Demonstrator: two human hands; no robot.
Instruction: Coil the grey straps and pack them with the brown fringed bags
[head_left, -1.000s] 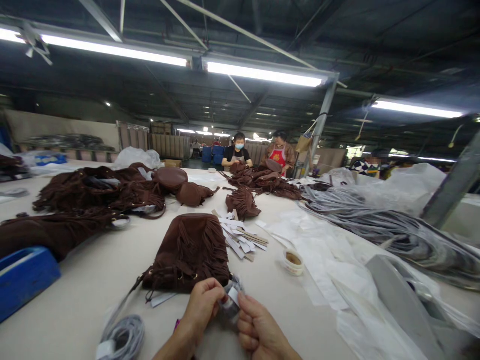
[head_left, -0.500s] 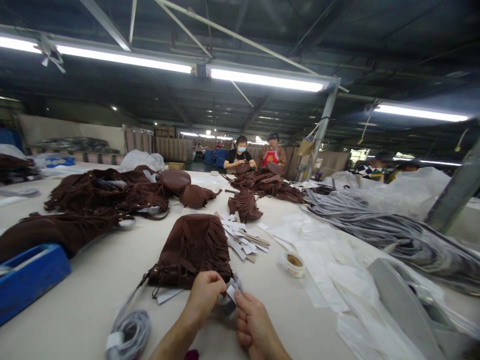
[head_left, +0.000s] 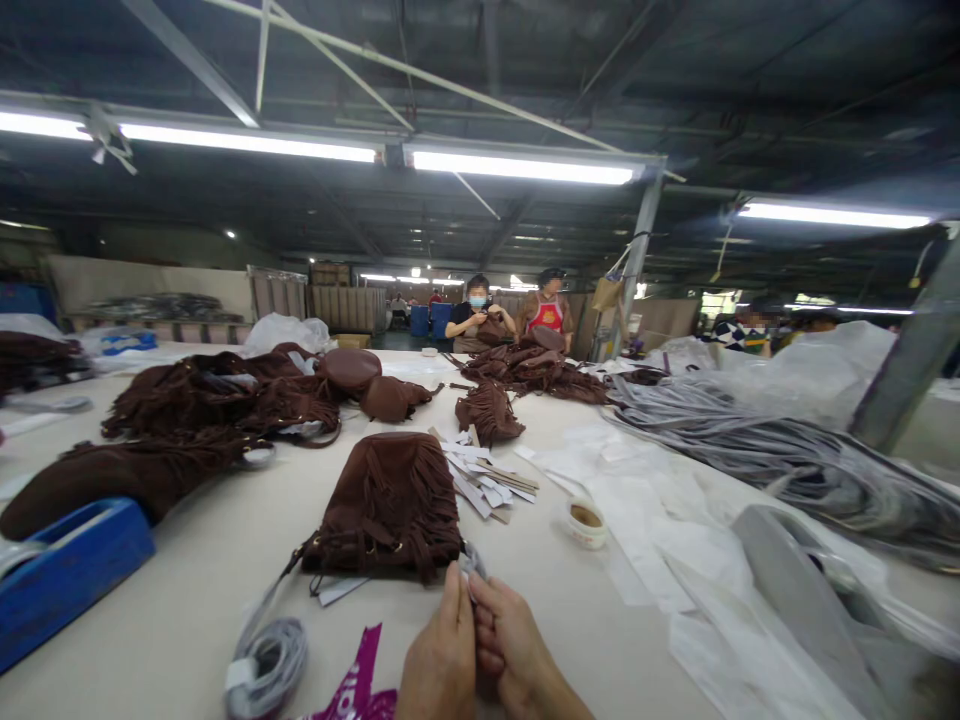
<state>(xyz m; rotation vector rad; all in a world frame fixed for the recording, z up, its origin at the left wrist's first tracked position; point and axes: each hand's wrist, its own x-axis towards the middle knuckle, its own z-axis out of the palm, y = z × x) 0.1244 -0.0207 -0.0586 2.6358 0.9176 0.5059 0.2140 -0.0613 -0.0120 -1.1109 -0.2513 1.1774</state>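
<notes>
A dark brown fringed bag (head_left: 390, 500) lies on the pale table in front of me. At its lower right corner my left hand (head_left: 441, 650) and my right hand (head_left: 517, 635) meet, thumbs and fingers pinched together. Between their fingertips is a grey-wrapped strap (head_left: 473, 560) with a bit of white on it, mostly hidden by the fingers. From the bag's left corner another strap runs to a grey-wrapped coil (head_left: 279, 655) bound with a white band. A purple printed plastic piece (head_left: 360, 685) lies left of my left hand.
White and tan strips (head_left: 491, 480) and a tape roll (head_left: 586, 525) lie right of the bag. A blue tape dispenser (head_left: 75, 580) stands left, a grey one (head_left: 795, 600) right. Brown bags (head_left: 202, 395) and grey-wrapped straps (head_left: 750, 440) are piled farther back. Two people (head_left: 517, 315) work across the table.
My left hand has moved right and turned upright, closing against my right hand at the strap. More of the purple plastic piece now shows at the bottom.
</notes>
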